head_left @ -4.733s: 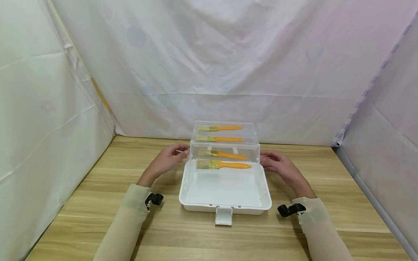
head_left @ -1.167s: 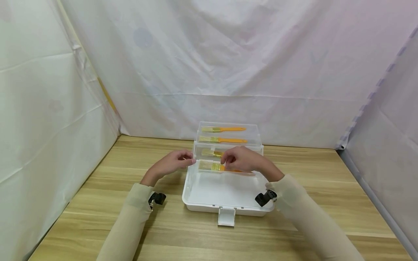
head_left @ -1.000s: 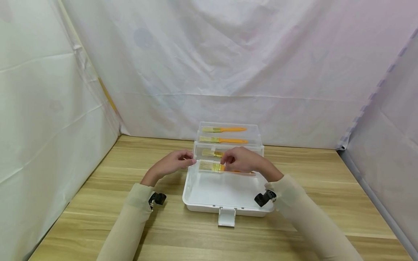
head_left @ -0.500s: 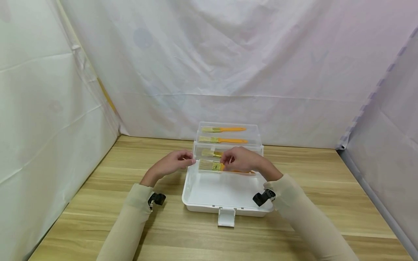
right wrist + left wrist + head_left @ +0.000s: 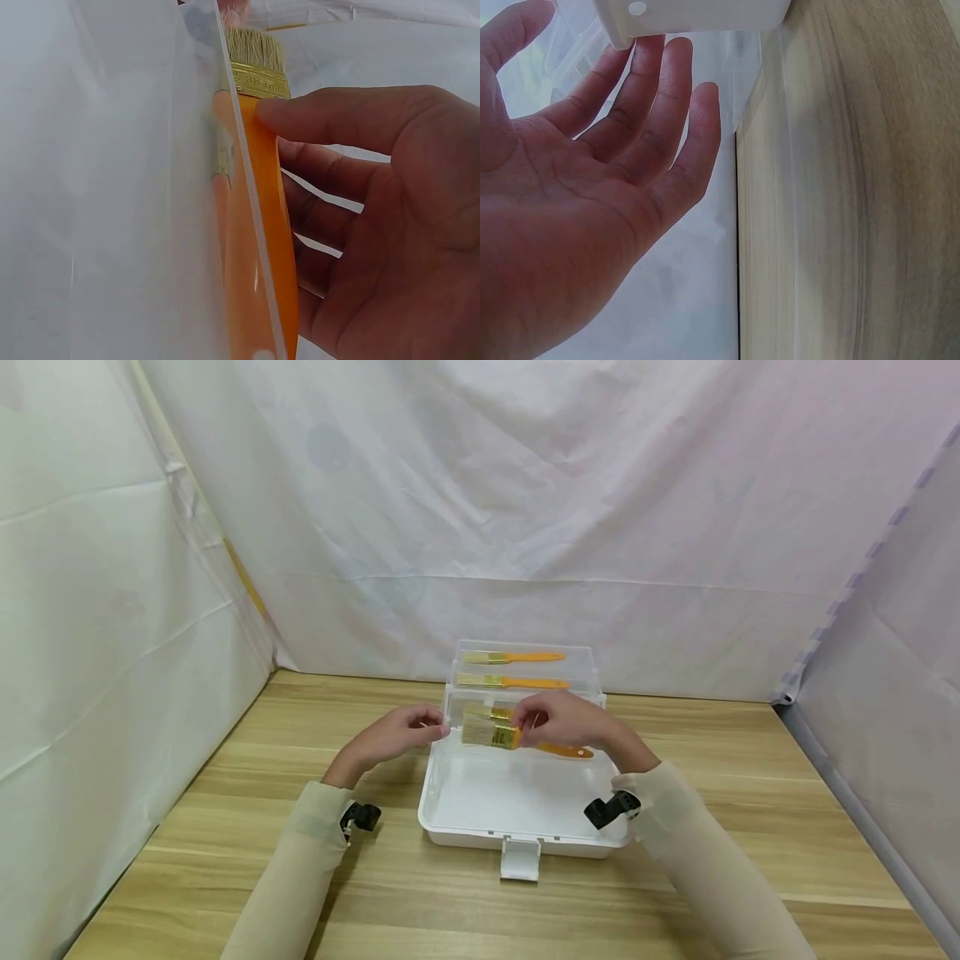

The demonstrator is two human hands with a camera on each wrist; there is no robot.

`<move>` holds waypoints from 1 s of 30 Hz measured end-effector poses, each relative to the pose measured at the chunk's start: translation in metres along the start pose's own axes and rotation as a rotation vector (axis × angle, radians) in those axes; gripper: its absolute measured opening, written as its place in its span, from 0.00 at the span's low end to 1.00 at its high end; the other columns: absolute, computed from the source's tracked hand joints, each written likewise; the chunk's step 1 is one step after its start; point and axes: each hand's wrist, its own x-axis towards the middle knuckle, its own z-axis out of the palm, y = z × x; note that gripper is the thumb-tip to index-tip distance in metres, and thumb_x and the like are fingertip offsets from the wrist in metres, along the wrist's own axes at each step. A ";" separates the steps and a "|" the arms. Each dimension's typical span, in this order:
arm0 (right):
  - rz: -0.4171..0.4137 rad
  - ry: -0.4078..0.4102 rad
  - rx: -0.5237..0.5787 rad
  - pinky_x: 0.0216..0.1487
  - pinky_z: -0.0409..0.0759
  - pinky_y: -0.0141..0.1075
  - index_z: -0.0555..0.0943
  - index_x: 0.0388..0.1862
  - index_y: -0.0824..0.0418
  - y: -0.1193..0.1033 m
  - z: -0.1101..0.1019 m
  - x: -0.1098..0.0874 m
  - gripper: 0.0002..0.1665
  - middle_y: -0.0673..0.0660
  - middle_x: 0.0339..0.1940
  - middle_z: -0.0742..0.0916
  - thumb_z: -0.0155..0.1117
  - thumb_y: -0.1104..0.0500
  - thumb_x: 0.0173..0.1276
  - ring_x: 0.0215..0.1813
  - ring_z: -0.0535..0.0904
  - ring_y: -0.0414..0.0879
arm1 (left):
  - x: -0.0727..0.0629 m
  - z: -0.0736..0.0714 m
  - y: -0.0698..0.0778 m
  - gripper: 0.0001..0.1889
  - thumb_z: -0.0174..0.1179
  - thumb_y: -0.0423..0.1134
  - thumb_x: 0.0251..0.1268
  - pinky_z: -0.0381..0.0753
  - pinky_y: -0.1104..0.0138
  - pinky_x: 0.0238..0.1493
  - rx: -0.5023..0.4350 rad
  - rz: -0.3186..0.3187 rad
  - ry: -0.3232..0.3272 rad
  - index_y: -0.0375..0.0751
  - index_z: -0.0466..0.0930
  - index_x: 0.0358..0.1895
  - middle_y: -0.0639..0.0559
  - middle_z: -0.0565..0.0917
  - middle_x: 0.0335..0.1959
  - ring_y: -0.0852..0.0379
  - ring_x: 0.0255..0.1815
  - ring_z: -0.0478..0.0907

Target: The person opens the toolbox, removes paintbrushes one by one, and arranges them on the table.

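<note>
In the head view my right hand (image 5: 566, 720) pinches a flat paintbrush (image 5: 504, 736) with an orange handle, brass ferrule and pale bristles. In the right wrist view, thumb and fingers grip the handle just below the ferrule, and its lower part shows through a clear tray wall (image 5: 180, 247). My left hand (image 5: 396, 737) is at the left side of the open white box (image 5: 517, 797), its slightly bent fingers (image 5: 649, 94) right at the white plastic edge. Behind the held brush lies a second paintbrush (image 5: 487, 710), partly hidden by the right hand.
Two more paintbrushes, a farther one (image 5: 532, 657) and a nearer one (image 5: 534, 683), lie in the upper clear trays. A white latch (image 5: 520, 858) hangs at the box front. The wooden table (image 5: 420, 910) is enclosed by white curtains (image 5: 480, 527).
My right hand has come from the box's right side onto the front paintbrush, and the brush now sits slightly higher, raised in its tray. My left hand has barely moved lately.
</note>
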 end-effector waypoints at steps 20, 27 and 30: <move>0.015 0.082 0.220 0.43 0.80 0.39 0.85 0.50 0.66 0.012 -0.017 -0.019 0.08 0.56 0.39 0.87 0.73 0.64 0.77 0.40 0.79 0.51 | 0.002 0.001 -0.002 0.19 0.62 0.49 0.85 0.87 0.51 0.59 -0.044 0.002 -0.013 0.38 0.84 0.63 0.45 0.85 0.57 0.49 0.55 0.83; 0.040 0.148 0.309 0.39 0.81 0.37 0.83 0.51 0.67 0.018 -0.018 -0.033 0.09 0.56 0.41 0.88 0.71 0.64 0.78 0.40 0.80 0.49 | 0.002 0.000 -0.004 0.20 0.62 0.50 0.85 0.87 0.53 0.58 -0.033 0.011 -0.013 0.38 0.83 0.63 0.44 0.84 0.57 0.49 0.55 0.83; 0.041 0.179 0.338 0.38 0.84 0.38 0.82 0.51 0.68 0.020 -0.018 -0.040 0.10 0.57 0.40 0.88 0.71 0.63 0.78 0.39 0.81 0.49 | 0.002 0.000 -0.004 0.20 0.62 0.50 0.85 0.88 0.53 0.58 -0.036 0.018 -0.018 0.37 0.83 0.63 0.44 0.85 0.57 0.49 0.55 0.83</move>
